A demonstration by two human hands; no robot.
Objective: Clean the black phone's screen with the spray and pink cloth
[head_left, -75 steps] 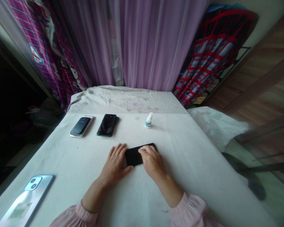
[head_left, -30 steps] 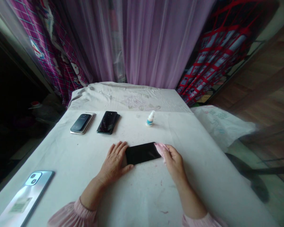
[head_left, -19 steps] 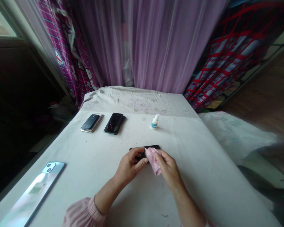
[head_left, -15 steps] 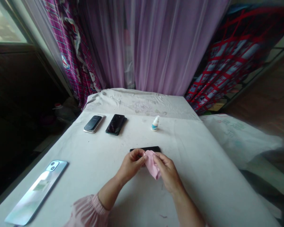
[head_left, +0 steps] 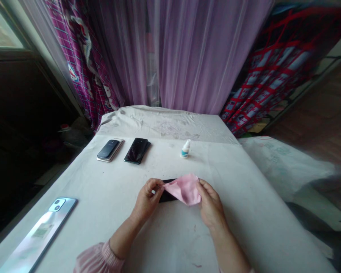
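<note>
Two pinches, left hand (head_left: 146,198) at nine o'clock and right hand (head_left: 212,203) at three, grip the pink cloth (head_left: 186,189), partly hiding the black phone (head_left: 166,196); a snagging edge could drag the phone askew.

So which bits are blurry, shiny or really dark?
Head view: the red-patterned fabric at upper right looks smeared and stretched; same view: the silver smartphone gleams; again head view: below the bright window pane it's very dark, while the pink cloth looks clearer.
</note>
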